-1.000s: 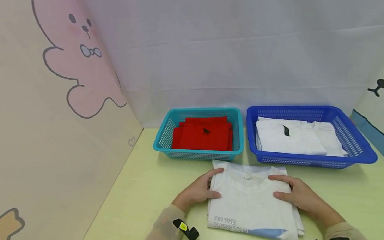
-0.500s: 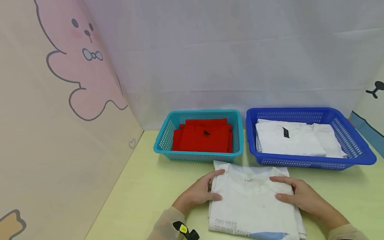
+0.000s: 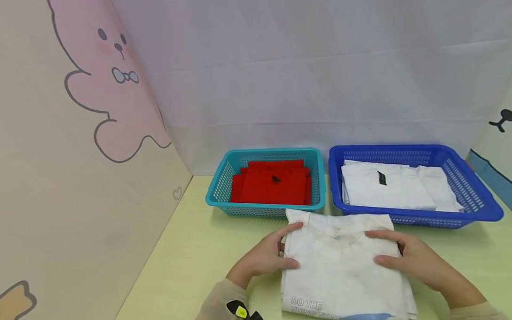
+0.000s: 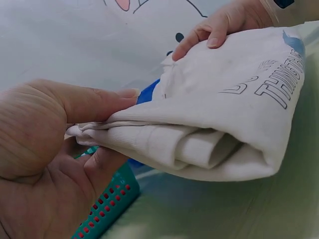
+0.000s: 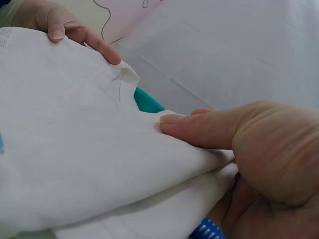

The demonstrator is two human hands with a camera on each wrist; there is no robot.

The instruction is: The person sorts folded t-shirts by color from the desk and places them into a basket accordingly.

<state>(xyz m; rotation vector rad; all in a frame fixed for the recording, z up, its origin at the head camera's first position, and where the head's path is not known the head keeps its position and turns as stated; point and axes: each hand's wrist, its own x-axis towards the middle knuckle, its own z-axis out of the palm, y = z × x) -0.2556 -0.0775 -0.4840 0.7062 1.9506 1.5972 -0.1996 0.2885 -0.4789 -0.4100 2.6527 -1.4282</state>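
Note:
A folded white T-shirt (image 3: 340, 265) with grey lettering and a blue print hangs between both hands in front of two baskets. My left hand (image 3: 269, 253) pinches its left side, thumb on top and fingers underneath. On the opposite side my right hand (image 3: 416, 258) grips the edge the same way. In the left wrist view, the folded layers of the T-shirt (image 4: 214, 109) show below the left thumb, and the underside stands off the table. The right wrist view has the right thumb pressing on the T-shirt (image 5: 89, 134) near the collar end.
A teal basket (image 3: 210, 194) holding folded red shirts (image 3: 274, 185) stands behind, left of centre. Beside it on the right, a blue basket (image 3: 490, 208) contains folded white shirts (image 3: 384, 186). A pale curtain wall rises behind the yellow-green table (image 3: 174, 257).
Both hands have raised the folded T-shirt and shifted it slightly right; its collar end now overlaps the front of both baskets in the head view. The head view has tilted slightly.

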